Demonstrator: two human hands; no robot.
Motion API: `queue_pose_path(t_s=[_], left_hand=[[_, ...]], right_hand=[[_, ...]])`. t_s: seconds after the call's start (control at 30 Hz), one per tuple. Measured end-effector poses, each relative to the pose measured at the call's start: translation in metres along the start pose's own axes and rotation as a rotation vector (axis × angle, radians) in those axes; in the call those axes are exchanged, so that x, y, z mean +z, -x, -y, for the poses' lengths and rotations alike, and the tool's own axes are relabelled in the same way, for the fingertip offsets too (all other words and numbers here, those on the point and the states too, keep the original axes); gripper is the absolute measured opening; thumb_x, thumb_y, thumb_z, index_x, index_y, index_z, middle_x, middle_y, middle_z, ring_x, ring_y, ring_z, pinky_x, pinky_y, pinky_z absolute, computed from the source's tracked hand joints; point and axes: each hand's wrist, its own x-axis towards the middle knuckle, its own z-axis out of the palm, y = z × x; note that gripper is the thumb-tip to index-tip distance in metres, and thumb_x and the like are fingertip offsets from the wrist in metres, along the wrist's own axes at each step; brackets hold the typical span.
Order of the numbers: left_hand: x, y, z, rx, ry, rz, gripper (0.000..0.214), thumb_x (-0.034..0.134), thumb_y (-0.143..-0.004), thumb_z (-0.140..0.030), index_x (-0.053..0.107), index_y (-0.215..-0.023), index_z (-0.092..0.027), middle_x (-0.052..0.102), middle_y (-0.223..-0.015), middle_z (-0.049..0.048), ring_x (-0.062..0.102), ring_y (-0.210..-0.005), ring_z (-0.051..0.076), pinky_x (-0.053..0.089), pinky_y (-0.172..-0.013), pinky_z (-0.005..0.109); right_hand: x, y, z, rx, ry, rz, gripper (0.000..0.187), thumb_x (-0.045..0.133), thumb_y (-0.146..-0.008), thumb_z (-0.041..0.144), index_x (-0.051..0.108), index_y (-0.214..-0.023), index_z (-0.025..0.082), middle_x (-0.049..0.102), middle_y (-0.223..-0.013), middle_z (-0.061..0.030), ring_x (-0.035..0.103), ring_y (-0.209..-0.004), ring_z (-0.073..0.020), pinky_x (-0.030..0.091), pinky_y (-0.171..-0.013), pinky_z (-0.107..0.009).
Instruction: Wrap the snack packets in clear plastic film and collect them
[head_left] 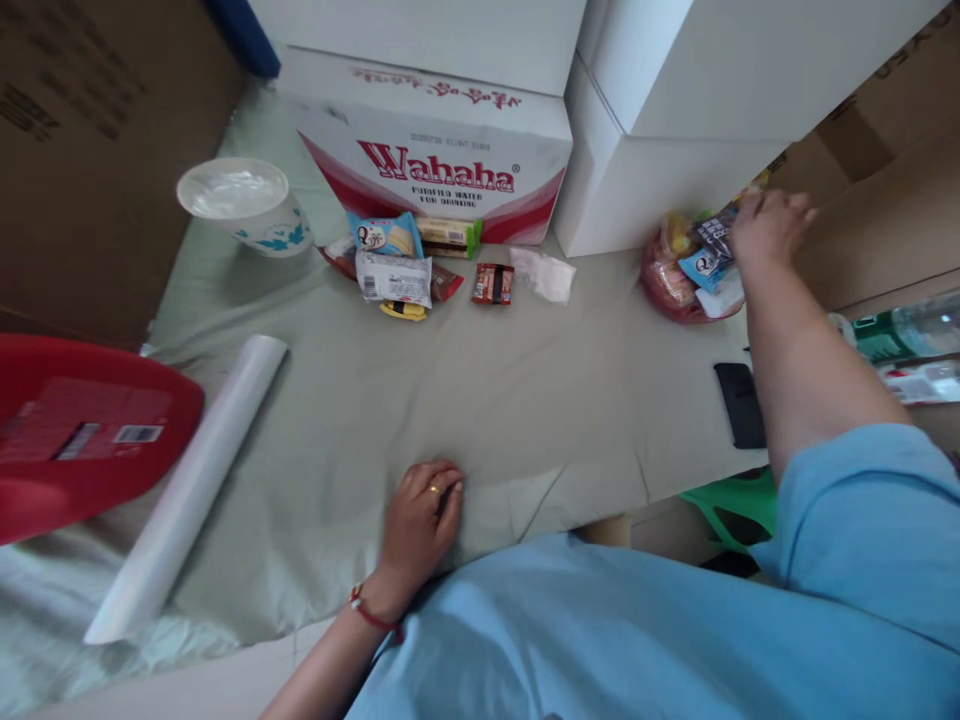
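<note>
My left hand (pixel 424 515) rests on the cloth near the table's front edge, its fingers curled together with nothing in them. At the far right, my right hand (pixel 772 228) is at the side of a red bowl (pixel 664 305) full of wrapped snacks. Its fingers are bent and partly hidden, so what they hold cannot be made out. A dark snack packet (pixel 715 235) and a blue snack packet (pixel 703 268) lie in the bowl close to that hand. Further left sits a pile of snacks, with a white packet (pixel 394 278) on it and a small brown packet (pixel 493 284) beside it.
Behind the snacks stands a Wahaha water carton (pixel 450 150), beside white boxes (pixel 652 180). A paper tub (pixel 244 205), a white roll (pixel 195 480) and a red plastic object (pixel 90 430) are on the left. A black phone-like object (pixel 739 405) lies near my right forearm.
</note>
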Motion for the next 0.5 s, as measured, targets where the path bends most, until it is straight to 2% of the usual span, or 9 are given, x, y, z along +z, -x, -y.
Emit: queue_pose_path(t_s=[0.03,0.1,0.17,0.23,0.33,0.43,0.5], left_hand=[[0.000,0.000,0.000,-0.001,0.007,-0.002,0.013,0.056,-0.101,-0.017,0.069,-0.102,-0.021,0.073,-0.099,0.0059,0.068,-0.092,0.020,0.056,-0.082,0.035],[0.001,0.001,0.001,-0.003,0.013,-0.002,0.013,0.056,-0.101,-0.017,0.069,-0.103,-0.021,0.072,-0.100,0.0060,0.068,-0.093,0.020,0.056,-0.083,0.035],[0.002,0.002,0.002,-0.002,0.009,0.000,0.013,0.056,-0.101,-0.017,0.068,-0.103,-0.021,0.072,-0.100,0.0060,0.068,-0.093,0.020,0.056,-0.083,0.035],[0.002,0.002,0.003,0.003,0.000,0.001,0.012,0.056,-0.101,-0.016,0.068,-0.102,-0.021,0.072,-0.100,0.0059,0.067,-0.093,0.020,0.056,-0.083,0.035],[0.001,0.002,0.004,0.020,0.000,0.011,0.013,0.056,-0.100,-0.016,0.068,-0.102,-0.021,0.072,-0.100,0.0057,0.067,-0.093,0.020,0.056,-0.083,0.034],[0.000,0.003,0.004,0.029,0.016,0.017,0.013,0.056,-0.100,-0.017,0.069,-0.102,-0.021,0.072,-0.100,0.0056,0.068,-0.093,0.020,0.056,-0.083,0.034],[-0.002,0.003,0.004,0.019,0.018,0.016,0.014,0.056,-0.100,-0.017,0.069,-0.102,-0.021,0.072,-0.099,0.0056,0.068,-0.093,0.020,0.057,-0.083,0.034]], right_hand=[[-0.010,0.010,0.006,0.008,-0.045,-0.087,0.064,0.012,-0.116,0.041,0.056,-0.130,-0.003,0.051,-0.132,-0.0302,0.047,-0.128,-0.0284,0.034,-0.088,-0.047],[-0.029,0.037,0.025,-0.064,-0.166,-0.144,0.048,0.030,-0.116,0.040,0.056,-0.133,0.004,0.050,-0.136,-0.0273,0.045,-0.131,-0.0302,0.034,-0.094,-0.045],[-0.039,0.066,0.047,-0.284,-0.200,-0.051,0.041,0.035,-0.115,0.036,0.060,-0.128,0.006,0.055,-0.131,-0.0246,0.051,-0.122,-0.0289,0.037,-0.092,-0.042],[-0.037,0.090,0.066,-0.411,-0.193,0.083,0.040,0.038,-0.113,0.036,0.062,-0.127,0.007,0.058,-0.130,-0.0236,0.056,-0.114,-0.0290,0.041,-0.087,-0.040],[-0.018,0.108,0.080,-0.388,-0.143,0.197,0.038,0.047,-0.109,0.037,0.062,-0.132,0.011,0.058,-0.139,-0.0237,0.061,-0.110,-0.0317,0.045,-0.083,-0.039],[-0.001,0.111,0.075,-0.321,-0.133,0.269,0.037,0.038,-0.110,0.025,0.059,-0.138,0.014,0.062,-0.136,-0.0226,0.063,-0.111,-0.0316,0.047,-0.083,-0.038],[0.004,0.112,0.067,-0.259,-0.143,0.288,0.043,0.032,-0.111,0.020,0.049,-0.149,0.014,0.066,-0.127,-0.0223,0.064,-0.109,-0.0302,0.047,-0.083,-0.038]])
